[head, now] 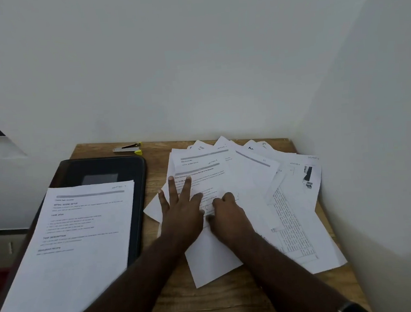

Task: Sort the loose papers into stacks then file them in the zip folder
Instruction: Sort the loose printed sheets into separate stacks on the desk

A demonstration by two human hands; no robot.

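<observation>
Left hand flat, fingers spread, pressing the loose papers. Right hand beside it, fingers curled on the top sheet; actual pinch unclear. Zip folder left of both hands, one stack on it.

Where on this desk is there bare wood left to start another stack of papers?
Bare wood shows along the near edge of the table, between the forearms, and in a narrow strip between the black folder and the loose papers. The right side is crowded.
</observation>
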